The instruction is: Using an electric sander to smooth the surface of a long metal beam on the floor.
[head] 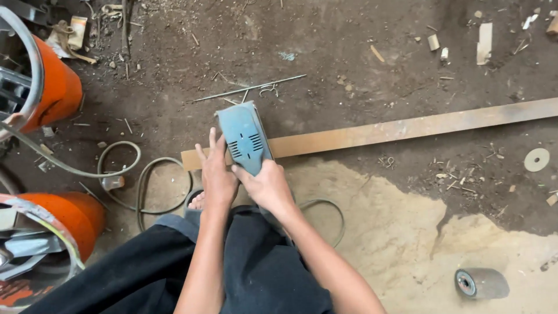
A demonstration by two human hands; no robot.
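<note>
right hand grips grinder | left hand steadies it

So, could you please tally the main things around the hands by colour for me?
Blue-grey: 1, the power tool gripped by the left hand and the right hand.
Rusty brown: 1, the long steel bar lying on the ground under the tool.
Orange: 2, the upper drum and the lower drum.
Grey: 1, the roller.
Total: 5.
</note>
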